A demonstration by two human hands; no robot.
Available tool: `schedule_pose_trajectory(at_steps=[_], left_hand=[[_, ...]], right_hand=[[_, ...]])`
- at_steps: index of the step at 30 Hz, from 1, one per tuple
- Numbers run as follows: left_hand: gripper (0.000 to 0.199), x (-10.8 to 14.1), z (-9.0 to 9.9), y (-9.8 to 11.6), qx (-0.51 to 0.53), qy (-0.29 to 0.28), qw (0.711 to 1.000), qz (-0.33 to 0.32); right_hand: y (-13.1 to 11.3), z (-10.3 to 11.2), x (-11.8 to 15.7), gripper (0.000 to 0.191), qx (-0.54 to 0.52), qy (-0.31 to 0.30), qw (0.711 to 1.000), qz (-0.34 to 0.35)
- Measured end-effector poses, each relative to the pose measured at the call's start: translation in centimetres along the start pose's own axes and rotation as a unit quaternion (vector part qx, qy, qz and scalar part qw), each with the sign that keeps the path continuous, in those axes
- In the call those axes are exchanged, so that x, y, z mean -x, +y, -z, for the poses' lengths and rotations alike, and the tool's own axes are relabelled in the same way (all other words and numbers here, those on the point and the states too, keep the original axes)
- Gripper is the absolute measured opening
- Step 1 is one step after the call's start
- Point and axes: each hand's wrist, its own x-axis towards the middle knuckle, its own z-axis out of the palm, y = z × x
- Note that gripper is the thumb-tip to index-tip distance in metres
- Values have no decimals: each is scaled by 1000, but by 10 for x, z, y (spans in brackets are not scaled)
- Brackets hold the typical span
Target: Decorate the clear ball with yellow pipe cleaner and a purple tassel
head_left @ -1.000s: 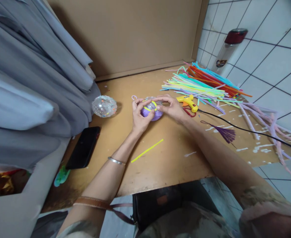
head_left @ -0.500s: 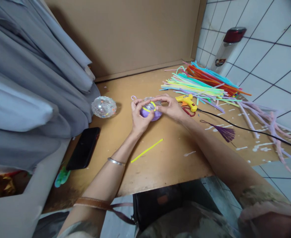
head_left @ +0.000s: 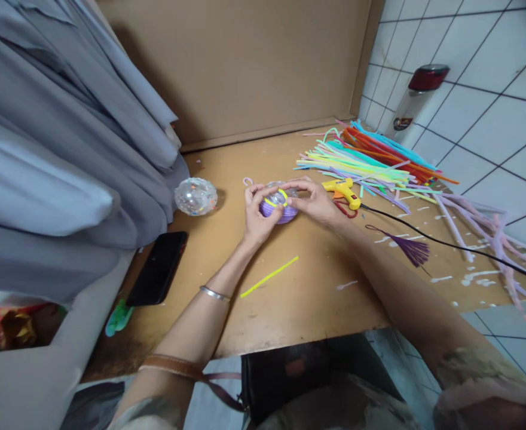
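Note:
Between my hands is a clear ball (head_left: 285, 216) whose near part is wound with purple pipe cleaner. A yellow pipe cleaner (head_left: 269, 203) curves over its clear part. My left hand (head_left: 258, 220) is closed around the ball's left side, thumb at the front. At the right side, my right hand (head_left: 315, 205) presses the yellow strand against the ball with thumb and fingers. Closer to me on the table lies a short straight yellow pipe cleaner piece (head_left: 269, 277). A pink loop (head_left: 247, 181) shows just beyond my left hand.
A second clear ball (head_left: 195, 196) and a black phone (head_left: 158, 269) are at left. To the right lie a yellow glue gun (head_left: 348, 192) with its black cord, a purple tassel (head_left: 410, 249) and a pile of coloured pipe cleaners (head_left: 370, 158). A grey curtain (head_left: 75, 131) hangs at left.
The whole view has shifted slightly, so things appear a little further right and lower. Both hands keep their hold on the ball and yellow strand, with hardly any other movement.

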Motion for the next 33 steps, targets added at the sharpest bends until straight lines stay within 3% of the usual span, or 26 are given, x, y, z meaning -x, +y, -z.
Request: schedule_pose_trajectory(at_steps=[6,15,24,33], left_hand=[[43,1,4,-5,5,-23,999,-32],[43,2,2,-8,13,-14,998,-56],[43,2,3,-2,-16,-15,999,-30],[38,3,1,3,-4,-4,1000,-29]], right_hand=[[-1,-1,2,31,16,10,1000,5],[0,-1,2,29,17,18,1000,7],[-1,-2,3,41,-5,23,1000,-16],[0,1,2,36,7,19,1000,-9]])
